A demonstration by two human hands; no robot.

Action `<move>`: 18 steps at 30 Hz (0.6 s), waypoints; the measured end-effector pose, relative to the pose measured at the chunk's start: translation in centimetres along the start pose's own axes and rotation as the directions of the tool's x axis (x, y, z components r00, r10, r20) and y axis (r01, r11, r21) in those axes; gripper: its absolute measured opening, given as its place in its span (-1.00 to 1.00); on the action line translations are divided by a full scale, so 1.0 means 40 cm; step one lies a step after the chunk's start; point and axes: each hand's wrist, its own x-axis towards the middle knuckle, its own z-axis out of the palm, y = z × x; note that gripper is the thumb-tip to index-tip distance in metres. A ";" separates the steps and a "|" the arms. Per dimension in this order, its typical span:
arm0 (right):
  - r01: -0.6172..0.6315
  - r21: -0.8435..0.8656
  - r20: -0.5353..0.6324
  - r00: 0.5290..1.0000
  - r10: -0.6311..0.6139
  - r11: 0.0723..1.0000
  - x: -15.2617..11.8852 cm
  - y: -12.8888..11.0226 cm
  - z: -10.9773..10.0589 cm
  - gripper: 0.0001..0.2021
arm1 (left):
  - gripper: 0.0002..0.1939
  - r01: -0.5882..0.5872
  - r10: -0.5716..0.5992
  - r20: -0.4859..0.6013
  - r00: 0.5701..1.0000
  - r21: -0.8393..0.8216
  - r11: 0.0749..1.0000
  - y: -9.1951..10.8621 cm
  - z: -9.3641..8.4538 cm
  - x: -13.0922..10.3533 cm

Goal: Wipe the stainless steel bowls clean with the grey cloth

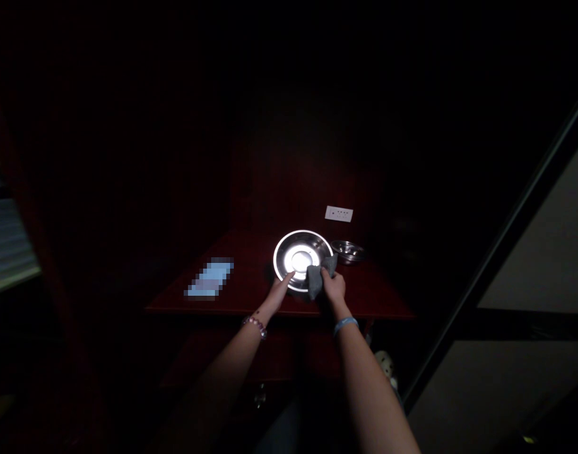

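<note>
Head view: the metal basin [302,260] is at the surface's [378,296] middle, interior facing the person. The left hand [278,294] grasps its near-left rim, apparently for steadying. The right hand [335,287] clasps a grey cloth [314,285] over the near-right rim, likely for pressing. A smaller bowl [349,252] sits far right, apart from both hands.
</note>
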 end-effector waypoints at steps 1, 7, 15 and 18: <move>0.001 0.003 0.003 1.000 -0.001 1.000 0.000 0.000 0.002 -0.57 | -0.48 -0.009 0.009 -0.008 1.000 0.002 1.000 0.005 0.003 -0.004; -0.012 -0.036 -0.009 1.000 0.012 0.999 0.001 0.001 0.006 -0.55 | -0.35 -0.099 0.099 -0.001 0.995 0.054 0.994 0.017 0.009 -0.015; -0.003 -0.070 -0.003 1.000 0.002 0.998 0.004 0.007 0.006 -0.54 | -0.26 -0.142 0.139 0.035 0.990 0.131 0.981 0.025 0.013 -0.026; 0.000 -0.065 -0.005 1.000 0.000 0.998 0.007 0.012 0.009 -0.53 | -0.16 -0.180 0.178 0.031 0.984 0.112 0.977 0.023 0.009 -0.027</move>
